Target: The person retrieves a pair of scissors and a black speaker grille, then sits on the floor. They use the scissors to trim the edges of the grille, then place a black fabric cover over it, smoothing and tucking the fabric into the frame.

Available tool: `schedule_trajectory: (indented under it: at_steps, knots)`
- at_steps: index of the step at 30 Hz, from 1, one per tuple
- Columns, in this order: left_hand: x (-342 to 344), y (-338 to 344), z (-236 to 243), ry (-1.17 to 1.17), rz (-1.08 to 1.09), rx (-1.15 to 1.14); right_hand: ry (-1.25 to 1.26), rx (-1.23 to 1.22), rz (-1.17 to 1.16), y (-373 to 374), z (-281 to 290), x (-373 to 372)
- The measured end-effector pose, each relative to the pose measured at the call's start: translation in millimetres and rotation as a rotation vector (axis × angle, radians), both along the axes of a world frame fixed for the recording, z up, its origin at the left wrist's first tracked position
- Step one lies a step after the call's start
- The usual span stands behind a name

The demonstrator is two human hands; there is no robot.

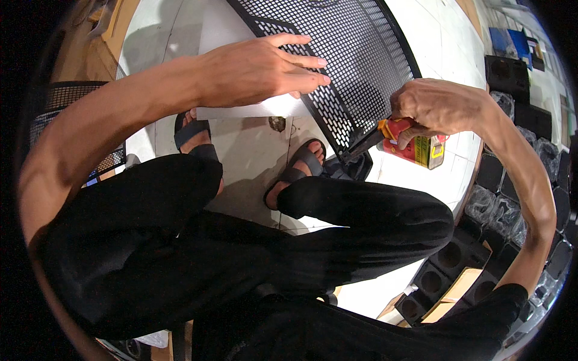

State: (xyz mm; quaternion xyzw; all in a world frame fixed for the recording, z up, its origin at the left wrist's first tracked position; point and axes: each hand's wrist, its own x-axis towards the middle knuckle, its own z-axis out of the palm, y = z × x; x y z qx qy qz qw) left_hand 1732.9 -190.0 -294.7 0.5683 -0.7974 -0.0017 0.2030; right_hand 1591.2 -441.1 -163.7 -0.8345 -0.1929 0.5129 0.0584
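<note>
A black perforated metal mesh panel (355,51) with a dark rim stands slanted in front of me, its lower corner near my right foot. My left hand (259,69) reaches across from the left with fingers stretched out, the fingertips over the panel's near edge; whether they press on it I cannot tell. Closed around a hand tool (394,127) with a red and orange handle is my right hand (436,107). The tool's dark straight shaft points down-left to the panel's lower corner. My right fingers partly hide the handle, so its exact kind is unclear.
A red and yellow tin can (428,151) stands on the white tiled floor (445,36) just behind the tool. Black speaker boxes (509,78), several wrapped in clear plastic, line the right side. Another black mesh piece (72,96) is at the left. My sandalled feet flank a white board (241,112).
</note>
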Motion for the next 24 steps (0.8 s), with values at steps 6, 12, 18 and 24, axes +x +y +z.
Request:
schedule_trajectory:
  at_steps: [6, 12, 18, 24]
  knots:
    - [-1, -1, 0, -0.042, 0.003, -0.014, -0.006, 0.046, 0.057, 0, -6, -3]
    - [-2, 1, 0, -0.071, 0.028, 0.012, 0.014, -0.052, -0.156, 15, 2, -2]
    - [-2, 0, -2, -0.028, 0.024, 0.0, -0.046, -0.045, 0.129, 9, -6, -1]
    - [-2, 1, -2, -0.031, 0.024, -0.007, -0.088, -0.118, 0.184, 9, -10, -8]
